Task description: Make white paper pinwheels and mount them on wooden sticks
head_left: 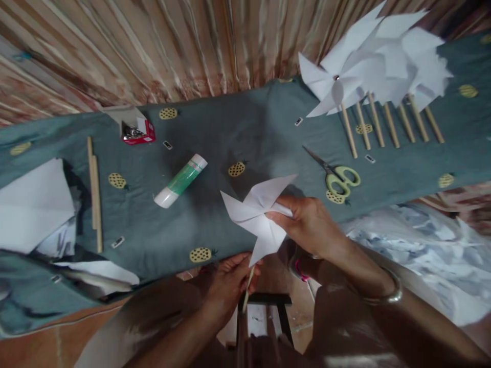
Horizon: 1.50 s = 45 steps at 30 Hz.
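Just over the near edge of the table is a white paper pinwheel (255,217), its pointed blades facing up. My right hand (310,222) pinches the paper near its centre, thumb on top. Below it, the fingers of my left hand (230,278) close around a thin wooden stick (248,291), whose upper part is hidden behind the paper. A green and white glue stick (181,181) lies left of the pinwheel. To the right lie scissors with green handles (341,180), blades pointing back left.
Several pinwheels (383,66) on sticks lie at the back right. An opened red box (138,134) holds small metal pins. On the left are loose wooden sticks (95,199) and white paper sheets (34,207). White plastic-looking material (422,255) sits below the tablecloth (276,133) at right.
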{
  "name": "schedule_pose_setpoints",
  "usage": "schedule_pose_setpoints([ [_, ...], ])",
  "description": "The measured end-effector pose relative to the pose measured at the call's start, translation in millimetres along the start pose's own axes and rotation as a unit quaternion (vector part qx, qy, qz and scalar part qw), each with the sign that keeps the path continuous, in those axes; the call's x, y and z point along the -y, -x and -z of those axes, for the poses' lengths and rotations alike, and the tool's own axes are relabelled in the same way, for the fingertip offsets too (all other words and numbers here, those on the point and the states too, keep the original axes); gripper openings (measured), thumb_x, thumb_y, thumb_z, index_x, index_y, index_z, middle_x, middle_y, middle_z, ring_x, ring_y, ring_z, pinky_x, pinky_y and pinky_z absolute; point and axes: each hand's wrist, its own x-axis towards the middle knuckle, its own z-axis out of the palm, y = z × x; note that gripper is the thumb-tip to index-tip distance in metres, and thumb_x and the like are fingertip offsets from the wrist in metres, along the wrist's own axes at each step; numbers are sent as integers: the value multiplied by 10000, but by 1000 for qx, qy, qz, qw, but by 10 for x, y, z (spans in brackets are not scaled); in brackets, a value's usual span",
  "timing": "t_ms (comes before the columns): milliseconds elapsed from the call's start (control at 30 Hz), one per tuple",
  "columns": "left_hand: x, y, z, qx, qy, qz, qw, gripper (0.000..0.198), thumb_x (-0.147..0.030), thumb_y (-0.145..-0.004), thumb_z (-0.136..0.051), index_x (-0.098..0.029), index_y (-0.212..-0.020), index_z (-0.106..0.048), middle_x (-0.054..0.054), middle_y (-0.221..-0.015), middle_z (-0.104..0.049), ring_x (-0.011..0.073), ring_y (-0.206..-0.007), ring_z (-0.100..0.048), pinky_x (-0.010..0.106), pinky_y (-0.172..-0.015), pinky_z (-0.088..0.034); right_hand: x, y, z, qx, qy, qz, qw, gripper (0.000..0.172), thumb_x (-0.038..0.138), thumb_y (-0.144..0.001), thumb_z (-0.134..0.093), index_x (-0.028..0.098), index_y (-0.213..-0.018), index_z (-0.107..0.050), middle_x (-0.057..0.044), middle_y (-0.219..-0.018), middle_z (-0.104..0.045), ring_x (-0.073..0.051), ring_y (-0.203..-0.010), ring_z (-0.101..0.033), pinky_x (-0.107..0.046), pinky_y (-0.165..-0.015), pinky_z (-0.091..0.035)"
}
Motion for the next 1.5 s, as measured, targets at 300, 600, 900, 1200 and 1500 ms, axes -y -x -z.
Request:
schedule_pose_setpoints([
  [300,-9,5,-31,27,-19,-86,996,356,-424,-535,-814,-116,-677,-707,-21,-560,-581,28,-402,-394,196,-423,-265,85,-106,54,25,59,-42,997,134,271,-789,-633,167,-746,-706,-3,-585,-593,-145,-563,-529,-261,-554,-346],
  [600,-9,11,-2,69,-15,-122,990,283,-357,-600,-799,-108,-683,-691,-8,-588,-588,39,-413,-441,206,-441,-288,23,-353,128,98,-52,-82,990,122,263,-650,-734,150,-688,-711,-1,-630,-639,-169,-677,-605,-239,-611,-440],
  [900,22,-50,31,74,0,-100,992,251,-282,-622,-819,-90,-711,-684,1,-600,-599,62,-443,-502,214,-477,-346,68,-491,170,145,-105,-107,978,150,215,-568,-773,128,-662,-693,-5,-613,-652,-138,-579,-569,-255,-593,-476],
  [1200,30,-11,-6,100,31,-91,990,275,-297,-657,-836,-83,-739,-683,1,-608,-605,67,-461,-531,208,-483,-391,81,-587,185,174,-121,-119,970,175,155,-525,-776,122,-680,-701,-25,-648,-695,-171,-616,-616,-317,-666,-533],
  [1500,53,-1,-75,89,36,-71,993,227,-294,-761,-777,-92,-743,-676,-3,-594,-596,66,-459,-534,204,-480,-427,140,-568,213,195,-132,-109,966,190,153,-533,-769,125,-713,-717,-53,-709,-724,-212,-715,-656,-329,-693,-546],
])
